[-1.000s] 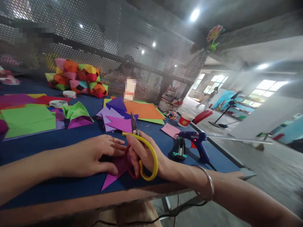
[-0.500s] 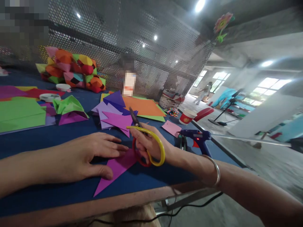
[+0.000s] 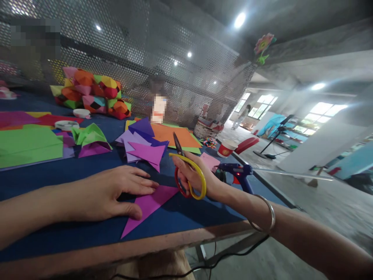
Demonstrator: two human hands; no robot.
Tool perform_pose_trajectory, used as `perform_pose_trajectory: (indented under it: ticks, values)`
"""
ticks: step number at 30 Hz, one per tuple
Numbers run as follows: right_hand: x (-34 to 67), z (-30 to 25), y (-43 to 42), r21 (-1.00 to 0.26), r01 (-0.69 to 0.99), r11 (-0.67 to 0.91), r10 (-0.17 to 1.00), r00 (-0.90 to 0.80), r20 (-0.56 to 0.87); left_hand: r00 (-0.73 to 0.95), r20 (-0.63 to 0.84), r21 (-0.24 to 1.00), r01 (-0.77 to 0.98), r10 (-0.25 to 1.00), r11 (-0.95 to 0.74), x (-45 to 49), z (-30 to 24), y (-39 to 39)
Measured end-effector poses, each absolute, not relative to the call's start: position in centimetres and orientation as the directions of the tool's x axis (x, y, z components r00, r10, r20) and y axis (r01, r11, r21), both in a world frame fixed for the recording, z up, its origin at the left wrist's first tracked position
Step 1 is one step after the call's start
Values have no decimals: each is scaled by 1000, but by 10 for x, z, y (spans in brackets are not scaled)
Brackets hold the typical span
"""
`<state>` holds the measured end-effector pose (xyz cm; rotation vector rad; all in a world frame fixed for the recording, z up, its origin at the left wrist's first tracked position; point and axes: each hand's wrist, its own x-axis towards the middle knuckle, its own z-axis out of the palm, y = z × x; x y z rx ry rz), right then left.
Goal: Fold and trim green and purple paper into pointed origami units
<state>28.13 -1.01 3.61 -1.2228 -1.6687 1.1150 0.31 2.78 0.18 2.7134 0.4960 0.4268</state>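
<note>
Flat on the blue tabletop, my left hand (image 3: 116, 190) presses on a folded magenta paper triangle (image 3: 151, 202), fingers stretched out. Part of the paper lies hidden under that hand. My right hand (image 3: 192, 171) grips scissors (image 3: 201, 175) with one yellow and one red handle loop, just right of the triangle. The dark blades point up and away, apart from the paper. Behind both hands is a small pile of pointed magenta paper pieces (image 3: 148, 151), lilac pieces (image 3: 132, 140) and a dark purple piece (image 3: 141, 126).
A blue glue gun (image 3: 239, 170) with its light on rests at the right, beside a pink paper (image 3: 210, 160) and a paper cup (image 3: 226, 148). Green sheets (image 3: 29, 146), a folded green piece (image 3: 91, 136), tape (image 3: 67, 125) and a colourful paper model (image 3: 93, 91) are on the left.
My right hand and the scissors have moved slightly right, away from the triangle, uncovering its right tip. My left hand stays on the paper. The view has shifted a little.
</note>
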Motion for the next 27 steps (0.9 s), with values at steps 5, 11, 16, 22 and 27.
perform_pose_trajectory:
  ticks: [5, 11, 16, 22, 27]
  values:
    - [243, 39, -32, -971, 183, 155, 916, -394, 72, 903, 298, 419, 166, 308, -893, 7, 6, 26]
    - [224, 30, -42, -981, 153, 117, 870, -492, 27, 906, 288, 512, 127, 309, -850, 11, 13, 20]
    - [245, 26, -25, -972, 170, 162, 860, -508, 54, 899, 260, 423, 222, 352, -878, 3, 7, 25]
    - [282, 27, -10, -947, 270, 173, 936, -345, 72, 868, 248, 405, 310, 430, -860, -3, 1, 26]
    - [305, 27, -4, -936, 312, 162, 959, -274, 74, 866, 209, 398, 349, 454, -849, -5, 4, 24]
